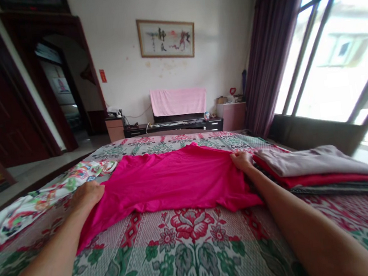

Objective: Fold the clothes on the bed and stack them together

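Note:
A bright pink garment (169,182) lies spread on the flowered bedspread (191,249). My left hand (86,194) rests on its left edge, fingers curled under and mostly hidden. My right hand (242,160) pinches the garment's right edge, fingers closed on the cloth. Both forearms reach forward from the bottom of the view.
A stack of folded clothes (318,168), grey over red over dark, sits right of my right hand. A crumpled floral cloth (47,197) lies at the left. Beyond the bed stand a low cabinet with a pink towel (178,101), a doorway at left and large windows at right.

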